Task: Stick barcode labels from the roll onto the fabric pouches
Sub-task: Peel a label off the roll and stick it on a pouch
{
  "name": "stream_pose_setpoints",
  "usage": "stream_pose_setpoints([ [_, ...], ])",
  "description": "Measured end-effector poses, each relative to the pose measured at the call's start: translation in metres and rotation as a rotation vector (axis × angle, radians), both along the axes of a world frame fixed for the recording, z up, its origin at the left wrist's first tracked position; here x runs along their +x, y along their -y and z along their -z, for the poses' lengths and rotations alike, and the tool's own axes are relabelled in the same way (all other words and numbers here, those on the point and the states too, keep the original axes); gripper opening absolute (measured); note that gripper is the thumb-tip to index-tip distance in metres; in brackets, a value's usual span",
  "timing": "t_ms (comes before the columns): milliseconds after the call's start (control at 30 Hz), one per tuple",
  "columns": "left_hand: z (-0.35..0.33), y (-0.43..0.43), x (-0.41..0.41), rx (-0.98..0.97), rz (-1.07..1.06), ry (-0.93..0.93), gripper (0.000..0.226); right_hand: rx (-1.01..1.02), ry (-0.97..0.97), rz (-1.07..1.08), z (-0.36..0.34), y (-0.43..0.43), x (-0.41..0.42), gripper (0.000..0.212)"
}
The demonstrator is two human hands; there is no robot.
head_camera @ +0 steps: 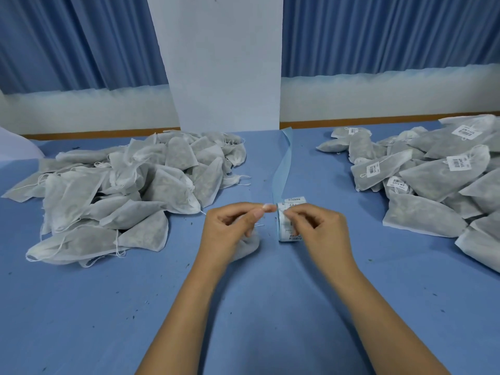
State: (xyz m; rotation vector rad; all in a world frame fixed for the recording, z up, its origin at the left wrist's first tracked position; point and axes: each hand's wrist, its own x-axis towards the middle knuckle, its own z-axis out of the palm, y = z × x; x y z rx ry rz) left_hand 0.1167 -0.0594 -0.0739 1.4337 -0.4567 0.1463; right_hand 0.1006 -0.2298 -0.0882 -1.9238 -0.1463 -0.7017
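- Labels on the label roll (pixel 289 226) carry black barcodes and small print. The characters are too small and blurred to read.
- The labelled pouches (pixel 433 185) heaped on the right of the table (pixel 243 307) show the same white barcode stickers, also illegible. The heap is cut off by the right frame edge.
- The unlabelled pouches (pixel 121 190) lie heaped on the left, drawstrings trailing.
- The blue backing strip (pixel 284 163) runs from the roll away across the table.
- The right hand (pixel 316 226) has its fingers curled on the roll and hides its right side.
- The left hand (pixel 232 226) has its thumb and forefinger tips meeting at the roll's upper edge. Whether a label lies between them cannot be told.
- The left hand's lower fingers curl on one pouch (pixel 247 246), which is mostly hidden beneath the hand.
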Motion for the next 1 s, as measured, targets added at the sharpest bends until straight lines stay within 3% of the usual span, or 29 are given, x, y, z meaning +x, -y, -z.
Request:
stream_pose_setpoints([
  [67,0.002,0.000,0.002,0.016,-0.055,0.026,0.017,-0.234,0.033,-0.084,0.004,-0.010,-0.004,0.009],
  [133,0.005,-0.001,0.005,0.200,-0.149,0.135,0.023,-0.387,0.096,-0.135,0.005,-0.013,-0.006,0.008],
  [233,0.010,-0.003,0.008,0.474,-0.180,0.264,0.023,-0.401,0.197,-0.132,0.001,-0.008,-0.008,0.010],
  [333,0.013,-0.001,0.009,0.574,-0.122,0.337,0.016,-0.398,0.273,-0.127,-0.003,-0.003,-0.010,0.010],
  [400,0.012,0.002,0.007,0.541,-0.066,0.291,0.011,-0.377,0.296,-0.078,-0.005,-0.002,-0.009,0.012],
  [500,0.010,0.004,0.003,0.490,0.007,0.207,0.007,-0.167,0.275,-0.007,-0.007,0.001,-0.008,0.007],
  [633,0.009,0.009,-0.001,0.389,-0.047,0.148,0.013,0.049,0.126,-0.016,-0.007,0.004,-0.006,0.013],
  [800,0.009,0.009,-0.003,0.262,-0.177,0.140,0.013,0.048,-0.038,-0.015,-0.002,-0.001,-0.003,0.014],
  [1000,0.007,0.011,-0.002,0.278,-0.185,0.232,0.014,0.010,-0.128,-0.110,0.001,-0.011,-0.005,0.019],
])
